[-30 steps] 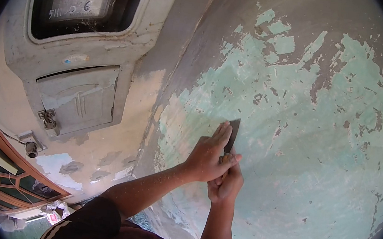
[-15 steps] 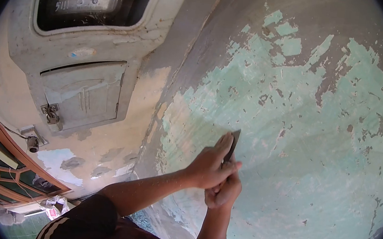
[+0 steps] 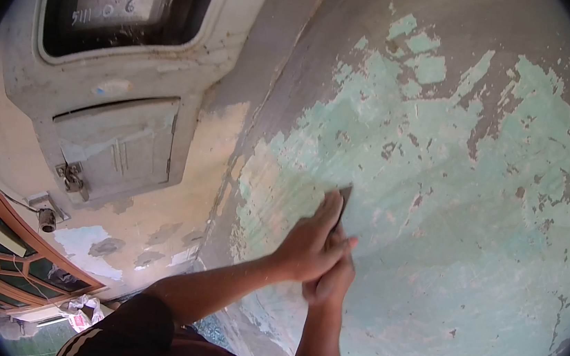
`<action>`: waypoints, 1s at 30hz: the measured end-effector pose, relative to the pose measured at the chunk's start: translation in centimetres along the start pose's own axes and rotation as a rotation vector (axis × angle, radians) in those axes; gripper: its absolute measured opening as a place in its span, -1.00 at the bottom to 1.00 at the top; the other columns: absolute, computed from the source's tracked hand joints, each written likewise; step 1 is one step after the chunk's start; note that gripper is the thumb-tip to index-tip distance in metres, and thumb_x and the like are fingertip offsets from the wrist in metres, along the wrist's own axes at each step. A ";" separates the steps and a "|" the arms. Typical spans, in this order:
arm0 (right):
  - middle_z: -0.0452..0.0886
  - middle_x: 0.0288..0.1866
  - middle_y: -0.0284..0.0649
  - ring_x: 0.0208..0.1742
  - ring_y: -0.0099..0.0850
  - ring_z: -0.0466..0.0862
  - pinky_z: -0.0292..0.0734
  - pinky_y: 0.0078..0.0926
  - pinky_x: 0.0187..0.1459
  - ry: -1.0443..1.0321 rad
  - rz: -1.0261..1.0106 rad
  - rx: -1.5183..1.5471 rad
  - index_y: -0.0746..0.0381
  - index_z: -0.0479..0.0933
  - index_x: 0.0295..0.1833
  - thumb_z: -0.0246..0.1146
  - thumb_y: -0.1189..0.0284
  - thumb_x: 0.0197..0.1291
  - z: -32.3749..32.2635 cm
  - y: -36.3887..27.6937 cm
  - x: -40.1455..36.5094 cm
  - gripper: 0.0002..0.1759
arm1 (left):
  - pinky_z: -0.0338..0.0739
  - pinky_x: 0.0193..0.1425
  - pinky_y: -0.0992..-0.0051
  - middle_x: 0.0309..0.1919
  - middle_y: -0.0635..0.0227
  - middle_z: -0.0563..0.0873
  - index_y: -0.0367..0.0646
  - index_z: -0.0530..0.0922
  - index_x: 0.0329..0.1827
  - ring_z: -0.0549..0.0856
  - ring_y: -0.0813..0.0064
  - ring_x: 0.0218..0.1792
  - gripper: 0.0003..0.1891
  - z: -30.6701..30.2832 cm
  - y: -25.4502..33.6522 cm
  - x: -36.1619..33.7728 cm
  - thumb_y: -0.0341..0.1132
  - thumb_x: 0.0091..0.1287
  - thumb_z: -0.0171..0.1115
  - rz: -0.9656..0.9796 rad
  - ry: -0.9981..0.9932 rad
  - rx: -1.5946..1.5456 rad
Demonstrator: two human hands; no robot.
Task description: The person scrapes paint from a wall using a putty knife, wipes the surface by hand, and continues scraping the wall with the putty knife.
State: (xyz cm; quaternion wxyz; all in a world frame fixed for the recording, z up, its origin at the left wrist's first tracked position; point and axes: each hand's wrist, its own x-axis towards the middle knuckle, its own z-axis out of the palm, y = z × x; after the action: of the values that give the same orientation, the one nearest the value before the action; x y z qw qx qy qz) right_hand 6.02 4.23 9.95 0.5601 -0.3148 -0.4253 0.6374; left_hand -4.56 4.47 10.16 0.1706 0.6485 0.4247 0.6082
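Head view: scraper (image 3: 344,199) on peeling green wall (image 3: 450,195), right of meter box (image 3: 120,98); right hand (image 3: 331,280) grip closed on handle; left hand (image 3: 310,240) fingers flat, pressing blade; paint-scraping apparently underway; next stroke likely needs steady pressure.

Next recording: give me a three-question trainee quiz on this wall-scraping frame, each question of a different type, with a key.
1. True or false: only the right hand touches the scraper.
2. Multiple choice: the left hand rests A) over the scraper's blade, fingers flat towards the wall; B) on a ladder rung; C) in a pocket.
3. Short answer: what hangs on the small door of the meter box?

Key: 1. False, both hands are on it. 2. A. 3. A padlock.
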 end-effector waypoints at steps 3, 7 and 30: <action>0.61 -0.26 -0.32 -0.38 -0.60 0.60 0.49 -0.56 -0.42 -0.067 -0.335 -0.595 0.35 0.38 0.66 -0.03 0.29 0.73 1.1 -2.0 -1.5 -0.43 | 0.31 0.69 0.06 0.61 -0.62 0.22 -0.65 0.04 0.69 0.34 -0.43 0.62 0.00 -0.6 1.1 0.7 0.08 0.59 0.26 0.009 -0.015 0.029; 0.50 -0.42 -0.41 -0.63 -0.68 0.34 0.22 -0.63 -0.66 -0.005 0.117 0.041 0.29 0.38 0.65 -0.01 0.29 0.71 3.4 -1.4 -1.9 -0.45 | 0.38 0.62 0.00 0.58 -0.63 0.27 -0.64 0.09 0.68 0.41 -0.44 0.57 -0.04 -1.5 1.5 2.8 0.07 0.60 0.25 -0.048 -0.065 0.088; 0.77 0.11 0.26 -0.19 0.21 0.78 0.70 0.10 -0.21 0.006 -0.447 -1.233 0.40 0.12 0.73 0.27 0.52 0.31 -14.3 22.1 -12.4 -0.10 | 0.80 0.06 0.35 0.15 -0.03 0.77 -0.27 -0.12 0.78 0.83 0.15 0.11 0.05 5.7 -10.2 -21.9 -0.46 0.43 0.51 -1.004 0.197 -0.618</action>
State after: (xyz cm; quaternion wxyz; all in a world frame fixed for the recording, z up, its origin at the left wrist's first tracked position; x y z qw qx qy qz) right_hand 10.88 -5.51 -17.02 0.3971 -0.4842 -0.7662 0.1441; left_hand -0.53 -4.52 -12.59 0.5779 0.2294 0.4967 0.6056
